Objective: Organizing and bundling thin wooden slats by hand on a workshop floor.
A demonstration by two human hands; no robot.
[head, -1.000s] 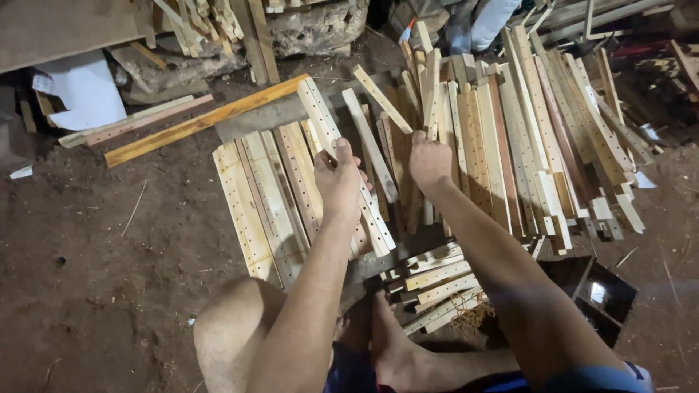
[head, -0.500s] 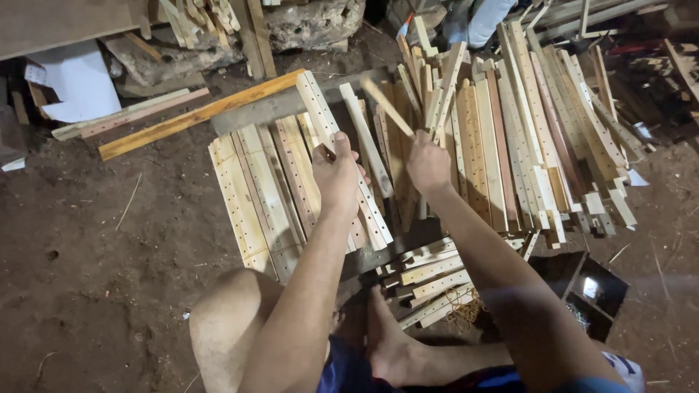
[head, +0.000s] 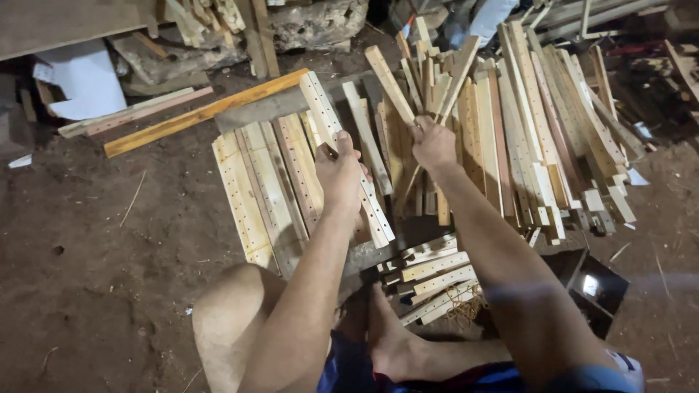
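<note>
My left hand [head: 340, 172] grips a pale wooden slat with a row of drilled holes [head: 325, 116] that lies slanted across a row of similar slats [head: 269, 191] on the dirt floor. My right hand [head: 434, 143] is closed around a bundle of thin wooden sticks [head: 417, 84], lifted so they fan upward from the fist. Right of it lies a big loose pile of slats [head: 539, 138]. My bare knee [head: 229, 320] and foot [head: 397, 349] are below.
A long orange-brown board [head: 196, 115] lies diagonally at upper left beside a white sheet [head: 84, 87]. A short stack of drilled slats [head: 437, 273] sits by my foot. A dark box [head: 593, 287] stands at lower right. Bare dirt floor [head: 109, 255] spreads left.
My right hand has gathered several sticks from the pile and raised them into a fan. My left hand has stayed on the drilled slat.
</note>
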